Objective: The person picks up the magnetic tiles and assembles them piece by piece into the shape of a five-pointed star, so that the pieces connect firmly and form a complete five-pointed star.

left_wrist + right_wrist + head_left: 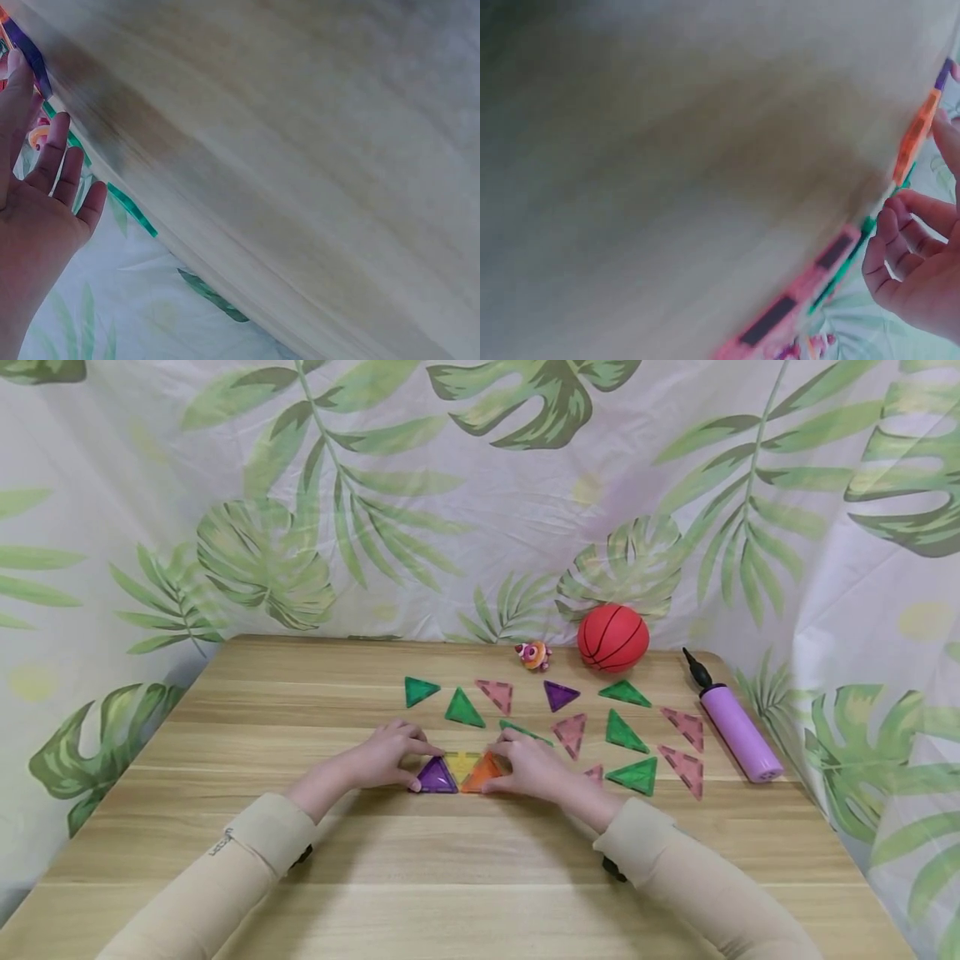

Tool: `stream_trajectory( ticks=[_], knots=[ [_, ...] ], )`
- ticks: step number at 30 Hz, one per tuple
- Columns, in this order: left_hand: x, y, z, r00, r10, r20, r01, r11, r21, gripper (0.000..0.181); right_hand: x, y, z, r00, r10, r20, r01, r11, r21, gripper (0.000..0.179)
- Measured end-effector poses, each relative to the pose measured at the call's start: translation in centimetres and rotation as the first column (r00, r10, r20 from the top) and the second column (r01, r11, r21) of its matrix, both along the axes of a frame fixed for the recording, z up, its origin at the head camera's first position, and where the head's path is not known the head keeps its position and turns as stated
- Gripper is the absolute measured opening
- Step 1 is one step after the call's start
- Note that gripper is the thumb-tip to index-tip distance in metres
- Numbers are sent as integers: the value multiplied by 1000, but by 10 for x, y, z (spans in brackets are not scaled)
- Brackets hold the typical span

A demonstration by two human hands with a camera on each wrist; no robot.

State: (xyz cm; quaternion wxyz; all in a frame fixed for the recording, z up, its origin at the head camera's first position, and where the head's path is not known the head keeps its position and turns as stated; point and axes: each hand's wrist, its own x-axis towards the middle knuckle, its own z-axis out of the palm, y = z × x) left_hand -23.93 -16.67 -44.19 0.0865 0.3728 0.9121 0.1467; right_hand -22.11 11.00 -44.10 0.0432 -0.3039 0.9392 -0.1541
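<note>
The purple triangle [437, 777], yellow triangle [462, 765] and orange triangle [481, 774] lie edge to edge on the wooden table [420, 877]; these three seem already joined. The left hand [384, 757] pinches the purple one, the right hand [531, 767] the orange one. Many loose triangles [633, 776] lie apart, not joined. Farther are a red ball [613, 638], a pump [741, 732] and a leaf-patterned cloth [517, 518].

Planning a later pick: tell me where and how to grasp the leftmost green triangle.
Pinch the leftmost green triangle between its left edge and right corner, probably best from above with the nearer left grip, once it releases the purple tile. The triangle lies flat, touching no other tile, so its rim is exposed.
</note>
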Motion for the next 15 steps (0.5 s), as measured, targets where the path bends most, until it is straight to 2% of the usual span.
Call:
stream_trajectory(
  ticks=[5, 9, 15],
  knots=[
    [2, -1, 0, 1000, 8, 5, -8, 1000, 5, 58, -2, 21, 9, 1000, 21, -3, -22, 998, -64, 60],
    [5, -2, 2, 1000, 3, -7, -3, 1000, 21, 58, -4, 42, 17, 997, 67, -22, -69, 994, -85, 55],
    [10, -4, 3, 999, -12, -32, 14, 999, 46, 57, -5, 73, 25, 994, 110, -27, -111, 992, -52, 52]
  ],
)
